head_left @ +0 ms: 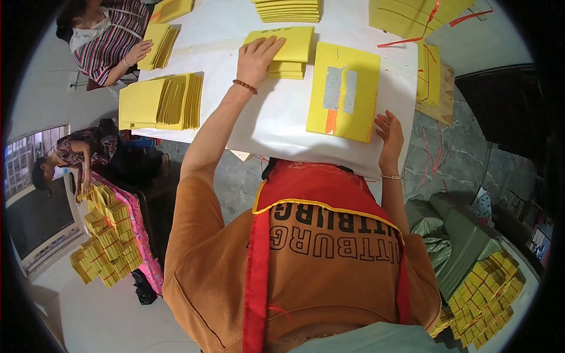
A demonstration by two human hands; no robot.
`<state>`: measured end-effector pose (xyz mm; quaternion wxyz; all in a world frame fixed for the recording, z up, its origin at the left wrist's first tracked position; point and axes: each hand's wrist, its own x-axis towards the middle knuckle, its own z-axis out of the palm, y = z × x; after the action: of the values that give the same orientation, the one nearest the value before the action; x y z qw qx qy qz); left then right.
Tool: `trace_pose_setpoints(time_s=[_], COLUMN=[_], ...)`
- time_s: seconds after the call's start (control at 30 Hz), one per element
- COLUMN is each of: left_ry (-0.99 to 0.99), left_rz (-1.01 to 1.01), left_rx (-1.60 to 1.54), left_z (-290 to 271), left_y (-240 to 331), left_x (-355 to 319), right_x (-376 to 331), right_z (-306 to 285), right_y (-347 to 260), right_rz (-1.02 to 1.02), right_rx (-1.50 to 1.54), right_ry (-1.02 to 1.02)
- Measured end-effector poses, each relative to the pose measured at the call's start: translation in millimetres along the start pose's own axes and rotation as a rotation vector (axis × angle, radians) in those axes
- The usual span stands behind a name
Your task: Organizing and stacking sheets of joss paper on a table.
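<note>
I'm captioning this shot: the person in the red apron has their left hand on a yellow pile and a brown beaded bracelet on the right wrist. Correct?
Not quite: the head view shows the brown beaded bracelet on the left wrist. The left hand is on the yellow pile, and the apron is red.

Grey, white-veined floor tiles (438,162) lie to the right of the white-covered worktable (397,76); to its left are a pale wall (35,94), a barred window (32,159) and a pink-clothed table (140,229).
</note>
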<state>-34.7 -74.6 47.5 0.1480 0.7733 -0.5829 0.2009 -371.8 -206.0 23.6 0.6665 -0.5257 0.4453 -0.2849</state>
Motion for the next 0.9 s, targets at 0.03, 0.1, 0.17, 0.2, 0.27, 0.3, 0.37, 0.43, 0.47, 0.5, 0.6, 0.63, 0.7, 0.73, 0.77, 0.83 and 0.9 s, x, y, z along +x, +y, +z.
trace_pose_setpoints(time_s=[0.03, 0.1, 0.17, 0.2, 0.27, 0.3, 0.37, 0.43, 0.47, 0.5, 0.6, 0.63, 0.7, 0.73, 0.77, 0.83, 0.9], left_ry=[0.0, -0.146, -0.181, -0.218, -0.323, -0.421, -0.459, -0.566, -0.569, -0.577, -0.595, -0.606, -0.585, -0.566, -0.541, -0.514, -0.427], left_rz=[-0.001, 0.027, 0.019, 0.011, 0.019, 0.023, -0.011, -0.045, -0.044, -0.057, -0.062, -0.053, -0.041, -0.033, -0.018, -0.029, -0.026], left_rx=[0.0, 0.009, -0.004, -0.015, 0.011, 0.044, 0.081, 0.098, 0.097, 0.126, 0.174, 0.193, 0.179, 0.167, 0.197, 0.162, 0.099], left_z=[10, 24, 31, 32, 35, 36, 42, 40, 40, 41, 39, 38, 34, 33, 33, 28, 25], left_y=[-8, -17, -19, -18, -18, -18, -8, 0, 1, 4, 6, 6, 7, 6, 3, 6, 5], left_x=[-7, -16, -21, -22, -21, -21, -29, -30, -31, -31, -28, -27, -25, -25, -26, -20, -15], right_x=[1, 3, 5, 4, 4, 4, 3, 3, 4, 6, 6, 8, 12, 12, 13, 13, 17], right_z=[1, 2, 3, 3, 3, 5, 6, 6, 4, 3, 8, 6, 6, 7, 7, 8, 10], right_y=[1, 4, 8, 10, 13, 13, 13, 16, 22, 21, 19, 22, 25, 21, 15, 9, 9], right_rz=[0.0, -0.016, -0.004, 0.01, 0.035, 0.053, 0.046, 0.036, 0.038, 0.037, 0.058, 0.057, -0.176, -0.173, -0.381, -0.58, -0.508], right_rx=[-0.001, -0.059, -0.019, 0.024, 0.034, 0.045, 0.032, 0.022, 0.013, 0.002, -0.066, -0.066, -0.144, -0.143, -0.4, -0.663, -0.61], right_ry=[0.0, -0.033, -0.029, -0.027, -0.015, -0.011, -0.018, -0.017, -0.032, -0.048, -0.021, -0.017, -0.041, -0.036, -0.055, -0.064, -0.128])
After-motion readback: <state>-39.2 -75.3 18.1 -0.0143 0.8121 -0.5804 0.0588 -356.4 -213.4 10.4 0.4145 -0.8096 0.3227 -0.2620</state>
